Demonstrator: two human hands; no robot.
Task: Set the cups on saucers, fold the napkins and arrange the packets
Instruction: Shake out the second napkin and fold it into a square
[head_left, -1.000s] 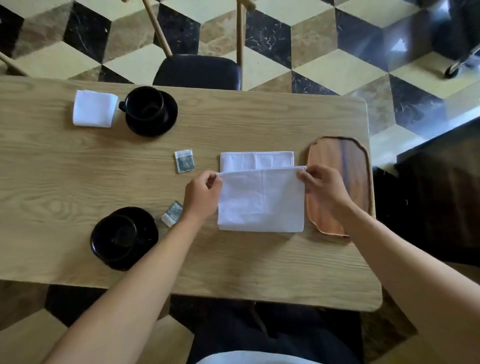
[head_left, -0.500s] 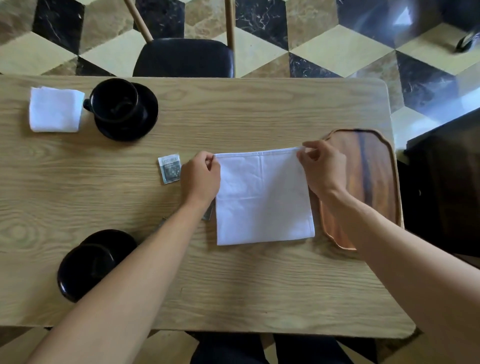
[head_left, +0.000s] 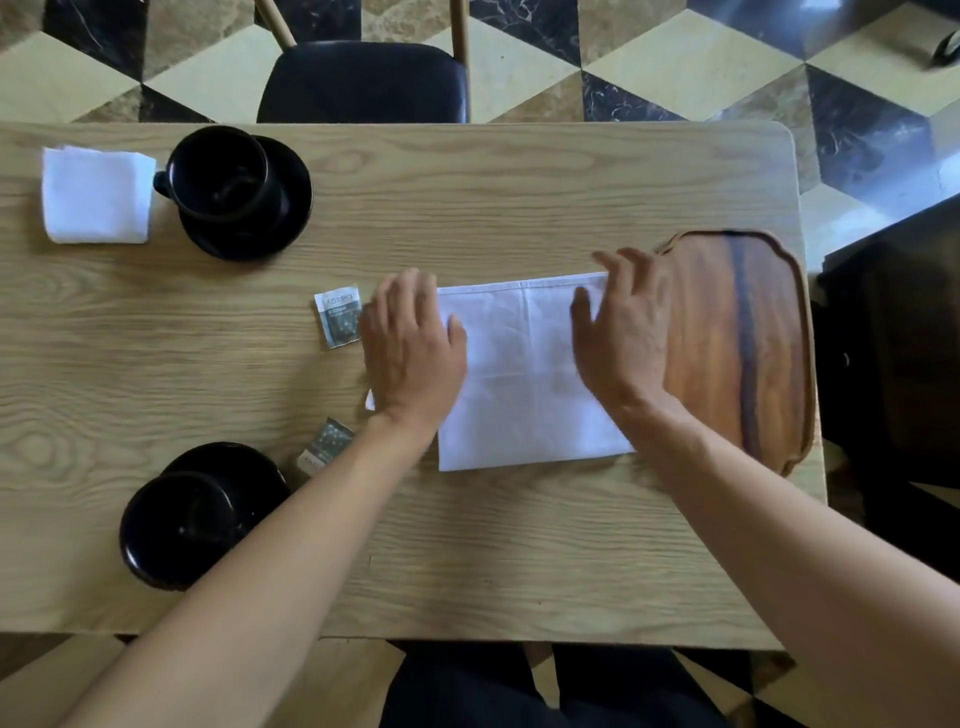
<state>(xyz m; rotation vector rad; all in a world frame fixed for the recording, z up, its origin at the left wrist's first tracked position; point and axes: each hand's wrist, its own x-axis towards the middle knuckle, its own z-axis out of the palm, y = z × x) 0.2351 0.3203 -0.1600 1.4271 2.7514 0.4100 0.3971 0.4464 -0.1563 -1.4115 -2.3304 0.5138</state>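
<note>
A white napkin lies folded in half in the middle of the table. My left hand rests flat on its left edge and my right hand flat on its right edge, fingers spread. A smaller folded napkin sits at the far left. A black cup stands on a black saucer at the back left. A second black cup on its saucer stands near the front left. Two small grey packets lie left of the napkin: the far packet and the near packet.
A wooden tray lies right of the napkin, near the table's right edge, with my right hand overlapping its left rim. A black chair stands behind the table. The wooden table has bare surface at the back right and front.
The napkin's near half was lifted and folded over onto the far half. Both hands let go of the corners and now lie flat on the napkin.
</note>
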